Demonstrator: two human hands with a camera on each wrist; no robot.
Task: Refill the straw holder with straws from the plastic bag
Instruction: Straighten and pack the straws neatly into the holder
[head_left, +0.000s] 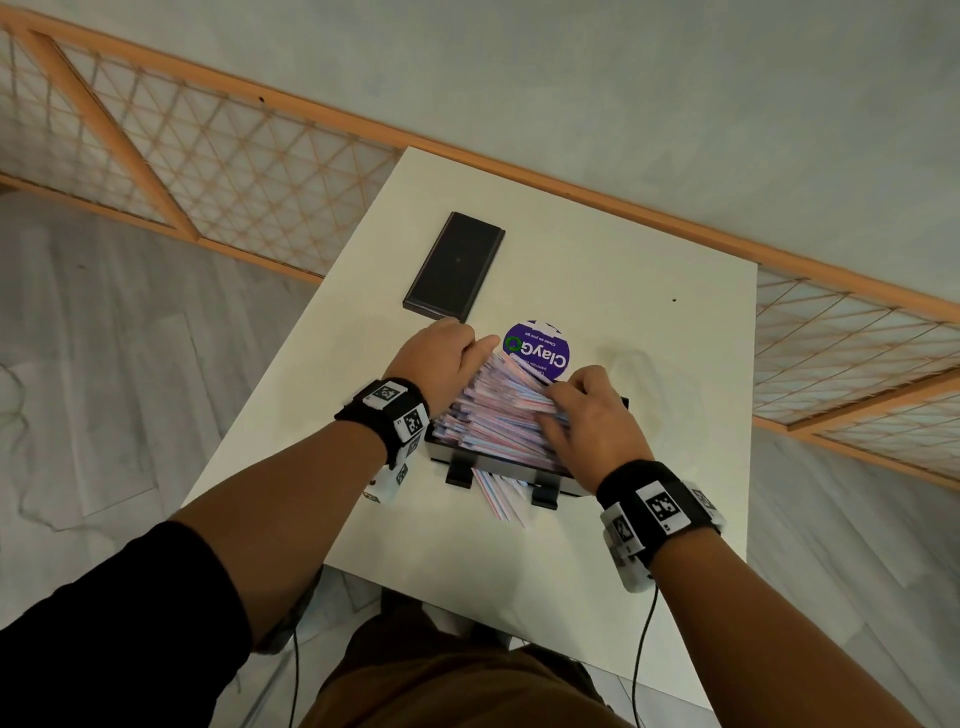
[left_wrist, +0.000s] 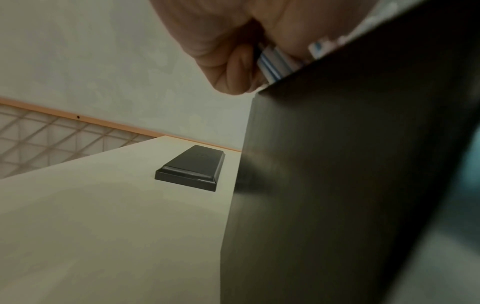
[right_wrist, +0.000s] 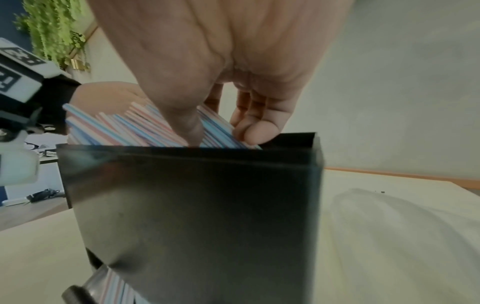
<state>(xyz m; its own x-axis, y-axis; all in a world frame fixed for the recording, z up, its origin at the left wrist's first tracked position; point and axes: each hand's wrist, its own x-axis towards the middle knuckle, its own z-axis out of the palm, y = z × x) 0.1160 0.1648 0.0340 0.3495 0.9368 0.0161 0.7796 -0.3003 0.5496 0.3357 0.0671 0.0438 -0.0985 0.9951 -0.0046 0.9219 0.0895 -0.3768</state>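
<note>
A thick bundle of pink, blue and white striped straws (head_left: 493, 410) lies slanted in the open top of the black straw holder (head_left: 498, 465) on the white table (head_left: 649, 291). My left hand (head_left: 475, 353) grips the bundle's far left end, fingers curled round the straws (left_wrist: 272, 61) above the holder wall (left_wrist: 337, 164). My right hand (head_left: 566, 400) holds the right end: its thumb presses on the straws (right_wrist: 145, 127) and the fingers (right_wrist: 259, 127) curl behind them, just over the holder's rim (right_wrist: 192, 205). The clear plastic bag with a purple round label (head_left: 537, 349) lies behind the holder.
A flat black lid (head_left: 452, 267) (left_wrist: 191, 167) lies on the table beyond my left hand. A few straws (head_left: 498, 499) stick out of the dispenser slot at the holder's near side. A wood-framed lattice partition (head_left: 208, 171) runs behind the table.
</note>
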